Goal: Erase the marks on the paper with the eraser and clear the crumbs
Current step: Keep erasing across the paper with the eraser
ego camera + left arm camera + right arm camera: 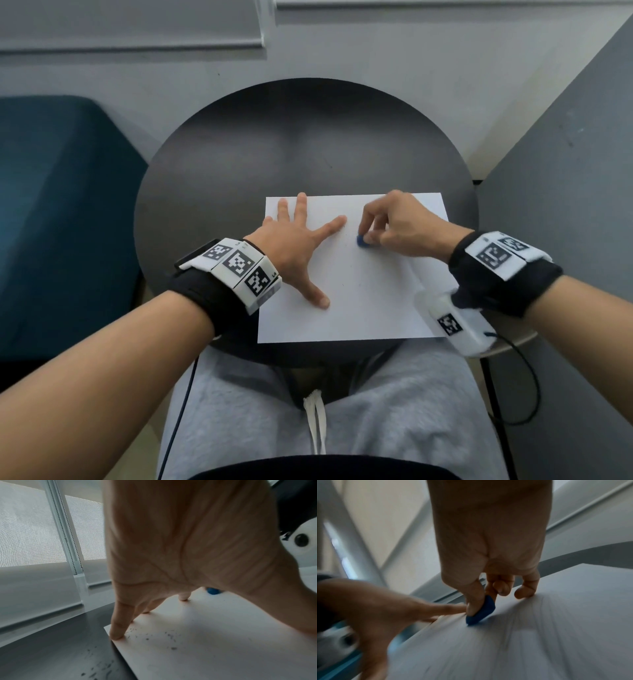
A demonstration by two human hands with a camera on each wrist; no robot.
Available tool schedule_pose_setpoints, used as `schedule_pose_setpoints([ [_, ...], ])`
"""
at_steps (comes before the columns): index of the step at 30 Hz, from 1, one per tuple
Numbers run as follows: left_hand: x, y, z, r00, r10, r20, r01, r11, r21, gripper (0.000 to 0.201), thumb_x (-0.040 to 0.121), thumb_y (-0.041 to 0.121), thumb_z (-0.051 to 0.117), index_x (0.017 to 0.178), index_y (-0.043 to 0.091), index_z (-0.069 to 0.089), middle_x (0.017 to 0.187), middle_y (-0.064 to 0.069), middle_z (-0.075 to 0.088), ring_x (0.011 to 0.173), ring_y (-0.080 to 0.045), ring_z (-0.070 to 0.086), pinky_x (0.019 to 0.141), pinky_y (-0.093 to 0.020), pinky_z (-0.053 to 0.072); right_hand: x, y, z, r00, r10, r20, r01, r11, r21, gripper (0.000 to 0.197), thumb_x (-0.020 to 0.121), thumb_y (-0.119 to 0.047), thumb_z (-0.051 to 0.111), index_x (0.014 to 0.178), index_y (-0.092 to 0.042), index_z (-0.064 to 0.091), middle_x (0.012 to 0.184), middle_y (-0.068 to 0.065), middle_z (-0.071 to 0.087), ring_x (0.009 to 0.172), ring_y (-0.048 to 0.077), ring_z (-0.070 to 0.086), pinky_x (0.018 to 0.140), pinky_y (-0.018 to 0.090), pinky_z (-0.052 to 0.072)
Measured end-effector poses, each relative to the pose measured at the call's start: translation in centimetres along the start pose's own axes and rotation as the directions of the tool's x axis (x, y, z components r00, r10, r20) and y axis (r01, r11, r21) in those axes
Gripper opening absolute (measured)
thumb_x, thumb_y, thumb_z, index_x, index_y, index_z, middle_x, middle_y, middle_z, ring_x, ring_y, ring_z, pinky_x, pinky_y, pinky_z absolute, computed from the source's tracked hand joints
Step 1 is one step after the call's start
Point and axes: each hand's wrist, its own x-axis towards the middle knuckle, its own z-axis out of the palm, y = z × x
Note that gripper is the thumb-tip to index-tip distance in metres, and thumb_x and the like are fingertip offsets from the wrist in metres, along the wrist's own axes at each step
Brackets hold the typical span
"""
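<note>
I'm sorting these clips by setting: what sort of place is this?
Probably an office or lounge corner rather than a workshop: a small round dark table holding one sheet of paper, a teal upholstered seat beside it, and roller blinds over a window.

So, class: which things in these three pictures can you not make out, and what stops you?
- Marks left on the paper: too faint in the head view, motion-blurred in the right wrist view.
- Eraser underside: hidden by the right hand.
- Crumbs: too small to count.
- Paper under the left hand: covered.
</note>
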Motion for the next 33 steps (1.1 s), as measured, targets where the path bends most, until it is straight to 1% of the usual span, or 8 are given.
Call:
schedule_pose_setpoints([
  [3, 0.0, 0.0, 0.0, 1.000, -0.003, 0.001, 0.003, 1.000, 0.005, 0.143, 0.049, 0.080, 0.077, 0.148, 0.050, -0.022, 0.158, -0.023, -0.027, 0.146, -0.050, -0.013, 0.118, -0.057, 0.016, -1.1, -0.3, 0.1, 0.989, -0.012, 0.148, 0.020, 0.998, -0.059, 0.007, 0.077, -0.013, 0.073, 0.079, -0.021, 0.074, 0.072, -0.001, 0.065, 0.064, 0.010, 0.054, 0.055, 0.020, 0.040],
  [4, 0.0, 0.0, 0.0, 1.000, -0.004, 0.003, 0.004, 1.000, 0.001, 0.143, 0.049, 0.080, 0.077, 0.148, 0.050, -0.022, 0.158, -0.023, -0.027, 0.146, -0.050, -0.013, 0.118, -0.057, 0.016, -0.8, -0.3, -0.1, 0.990, -0.013, 0.142, 0.022, 0.998, -0.064, 0.008, 0.077, -0.014, 0.073, 0.079, -0.021, 0.074, 0.071, -0.001, 0.065, 0.063, 0.009, 0.054, 0.054, 0.019, 0.040],
  [9, 0.1, -0.1, 0.0, 1.000, 0.002, 0.009, -0.002, 1.000, -0.010, 0.143, 0.048, 0.080, 0.077, 0.147, 0.051, -0.022, 0.158, -0.022, -0.027, 0.147, -0.049, -0.014, 0.117, -0.057, 0.016, 0.8, 0.0, -0.3, 0.996, 0.044, -0.079, -0.041, 0.998, 0.047, 0.004, 0.080, -0.014, 0.070, 0.082, -0.017, 0.072, 0.068, -0.003, 0.062, 0.061, 0.007, 0.054, 0.053, 0.019, 0.038],
  [14, 0.1, 0.0, 0.0, 1.000, -0.002, 0.012, 0.002, 1.000, -0.001, 0.143, 0.050, 0.079, 0.077, 0.148, 0.050, -0.023, 0.157, -0.023, -0.028, 0.146, -0.050, -0.014, 0.119, -0.057, 0.015, -1.3, -0.3, 0.2, 0.988, 0.003, 0.154, 0.003, 0.999, -0.038, 0.007, 0.076, -0.012, 0.073, 0.079, -0.018, 0.074, 0.070, -0.001, 0.065, 0.063, 0.011, 0.055, 0.055, 0.021, 0.041],
  [20, 0.1, 0.0, 0.0, 1.000, -0.004, 0.015, 0.004, 1.000, 0.001, 0.142, 0.050, 0.079, 0.077, 0.147, 0.051, -0.023, 0.158, -0.021, -0.028, 0.147, -0.049, -0.013, 0.118, -0.057, 0.016, -0.1, -0.3, 0.0, 0.998, 0.027, -0.061, -0.025, 0.999, 0.025, 0.004, 0.079, -0.012, 0.071, 0.080, -0.015, 0.073, 0.068, -0.003, 0.060, 0.063, 0.011, 0.054, 0.054, 0.019, 0.038],
  [25, 0.2, 0.0, 0.0, 1.000, -0.008, 0.013, 0.008, 1.000, 0.003, 0.143, 0.049, 0.079, 0.077, 0.147, 0.051, -0.023, 0.158, -0.022, -0.029, 0.146, -0.049, -0.014, 0.118, -0.056, 0.016, -2.7, -0.2, 0.7, 0.980, -0.022, 0.197, 0.030, 0.999, -0.036, 0.011, 0.076, -0.009, 0.072, 0.077, -0.020, 0.074, 0.075, 0.002, 0.068, 0.073, 0.018, 0.062, 0.066, 0.029, 0.051],
  [30, 0.2, 0.1, -0.1, 1.000, -0.010, 0.015, 0.010, 1.000, 0.000, 0.143, 0.049, 0.079, 0.077, 0.147, 0.051, -0.023, 0.158, -0.021, -0.029, 0.146, -0.048, -0.014, 0.118, -0.056, 0.016, -1.6, -0.2, 0.6, 1.000, 0.004, -0.015, -0.003, 0.999, 0.044, 0.007, 0.078, -0.011, 0.071, 0.079, -0.017, 0.073, 0.070, -0.001, 0.063, 0.066, 0.014, 0.057, 0.066, 0.028, 0.047],
  [33, 0.1, 0.1, -0.1, 1.000, -0.008, 0.016, 0.008, 1.000, -0.002, 0.142, 0.050, 0.079, 0.077, 0.148, 0.051, -0.022, 0.158, -0.022, -0.029, 0.146, -0.048, -0.014, 0.118, -0.056, 0.016, -3.5, 0.1, 1.2, 0.993, -0.012, 0.121, 0.009, 1.000, 0.024, 0.010, 0.078, -0.009, 0.071, 0.078, -0.019, 0.074, 0.076, 0.004, 0.068, 0.074, 0.020, 0.063, 0.072, 0.033, 0.053],
])
